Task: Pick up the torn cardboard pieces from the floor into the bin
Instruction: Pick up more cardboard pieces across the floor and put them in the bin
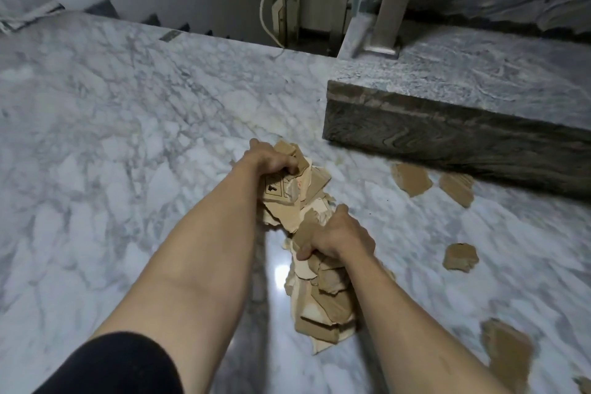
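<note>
Over marble floor, both hands' fingers grip cardboard stack; fingertips hidden, bin unseen

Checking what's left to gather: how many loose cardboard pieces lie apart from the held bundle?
4: two by the stone step, one mid-floor, one lower right. A fifth may sit at the corner.

Stone step, white cord
</note>
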Available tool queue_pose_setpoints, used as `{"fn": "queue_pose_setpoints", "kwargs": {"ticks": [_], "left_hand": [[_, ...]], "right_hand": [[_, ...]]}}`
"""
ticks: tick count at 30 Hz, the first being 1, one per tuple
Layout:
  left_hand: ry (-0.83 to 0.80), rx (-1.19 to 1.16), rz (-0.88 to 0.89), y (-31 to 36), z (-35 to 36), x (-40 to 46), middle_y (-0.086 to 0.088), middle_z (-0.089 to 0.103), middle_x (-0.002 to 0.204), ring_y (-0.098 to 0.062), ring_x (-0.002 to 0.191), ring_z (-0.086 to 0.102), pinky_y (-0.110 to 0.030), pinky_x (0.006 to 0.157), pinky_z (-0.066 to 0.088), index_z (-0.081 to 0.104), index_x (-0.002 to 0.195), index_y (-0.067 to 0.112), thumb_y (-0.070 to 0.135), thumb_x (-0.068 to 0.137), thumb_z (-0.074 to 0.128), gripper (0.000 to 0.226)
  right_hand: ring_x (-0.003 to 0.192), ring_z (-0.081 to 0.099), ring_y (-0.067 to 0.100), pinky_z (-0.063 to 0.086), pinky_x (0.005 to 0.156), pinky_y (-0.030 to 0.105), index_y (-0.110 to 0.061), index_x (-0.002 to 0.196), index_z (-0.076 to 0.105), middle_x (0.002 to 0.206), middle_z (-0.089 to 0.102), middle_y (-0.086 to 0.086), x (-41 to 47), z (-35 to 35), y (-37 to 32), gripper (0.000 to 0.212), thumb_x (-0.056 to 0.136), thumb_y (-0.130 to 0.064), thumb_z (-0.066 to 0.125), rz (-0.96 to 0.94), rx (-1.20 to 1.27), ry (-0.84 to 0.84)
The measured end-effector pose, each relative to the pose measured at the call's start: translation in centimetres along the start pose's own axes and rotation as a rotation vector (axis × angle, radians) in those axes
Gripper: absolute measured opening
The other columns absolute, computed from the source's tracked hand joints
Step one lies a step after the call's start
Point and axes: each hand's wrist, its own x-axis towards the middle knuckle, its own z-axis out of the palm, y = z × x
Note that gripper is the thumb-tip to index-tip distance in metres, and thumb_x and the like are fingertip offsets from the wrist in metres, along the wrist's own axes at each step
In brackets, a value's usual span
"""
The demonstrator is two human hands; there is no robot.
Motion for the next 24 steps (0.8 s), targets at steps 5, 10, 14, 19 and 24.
{"fn": "queue_pose_setpoints", "kwargs": {"ticks": [5,10,14,19,24], "left_hand": [[-0.061,-0.128,0.017,-0.2,0.4,0.8,-0.015,0.071,0.091,-0.027,0.071,0.064,-0.034,0.067,0.054,0.073,0.096,-0.001,0.028,0.052,0.082,0.053],[-0.010,-0.185,0.044,-0.7,0.9,-0.9,-0.009,0.067,0.080,-0.023,0.068,0.060,-0.028,0.061,0.049,0.070,0.087,0.009,0.024,0.065,0.079,0.027],[-0.015,-0.287,0.045,-2.3,0.9,-3.8,-0.007,0.066,0.076,-0.019,0.062,0.060,-0.020,0.044,0.048,0.066,0.089,0.011,0.019,0.074,0.076,0.020],[0.132,-0.672,-0.018,-4.7,-1.1,-7.5,-0.011,0.070,0.085,-0.024,0.067,0.067,-0.028,0.056,0.054,0.062,0.101,0.008,0.022,0.073,0.076,0.034],[0.109,-0.836,-0.137,-10.0,-1.5,-12.2,-0.013,0.070,0.086,-0.027,0.067,0.068,-0.032,0.057,0.056,0.064,0.102,0.007,0.022,0.070,0.078,0.038]], "right_hand": [[0.120,0.058,0.030,0.043,0.077,0.032,-0.020,0.145,0.029,0.131,0.060,0.005,0.0,-0.1,-0.1,0.112,0.056,-0.037,0.094,0.009,0.030,-0.012],[0.121,0.058,0.030,0.042,0.078,0.032,-0.019,0.144,0.031,0.132,0.060,0.005,-0.2,0.2,0.2,0.109,0.057,-0.037,0.094,-0.005,0.066,0.018],[0.113,0.059,0.029,0.043,0.073,0.031,-0.021,0.136,0.035,0.111,0.060,0.002,-1.2,0.4,0.7,0.101,0.054,-0.034,0.093,-0.025,0.153,0.045],[0.100,0.066,0.030,0.059,0.085,0.042,-0.011,0.124,0.049,0.113,0.067,0.007,-2.7,-1.7,3.3,0.097,0.041,-0.024,0.096,0.005,0.645,0.058],[0.081,0.073,0.025,0.061,0.069,0.034,-0.003,0.106,0.070,0.096,0.076,0.011,-4.7,-7.0,6.8,0.057,0.054,-0.007,0.094,-0.048,0.989,0.184]]}}
